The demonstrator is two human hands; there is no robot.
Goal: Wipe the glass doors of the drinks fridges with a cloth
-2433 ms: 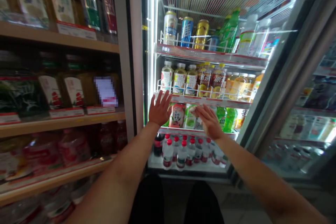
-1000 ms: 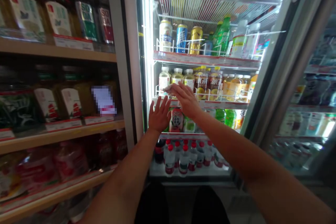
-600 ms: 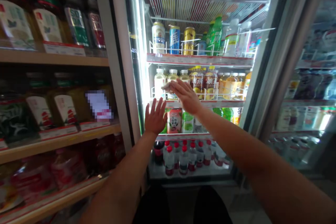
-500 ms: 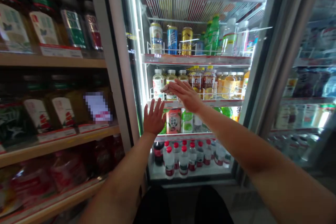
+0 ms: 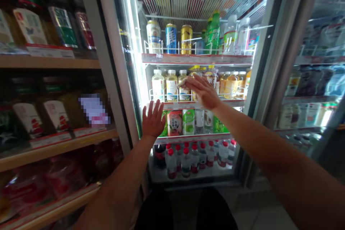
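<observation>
I face a lit drinks fridge with a glass front. My left hand is open, fingers spread and pointing up, flat in front of the shelf of green and red cartons. My right hand lies flat higher up, in front of the row of pale yellow bottles. Under its fingertips it presses a small white cloth. Whether either hand touches the glass I cannot tell.
Cans and green bottles stand on the upper fridge shelf, and red-capped water bottles fill the bottom. Wooden shelves with jars and packets run along the left. A second fridge section is at the right.
My right hand rose with the cloth from the carton shelf to the yellow bottles, swept left, then slid back right. My left hand stayed spread at the same spot.
</observation>
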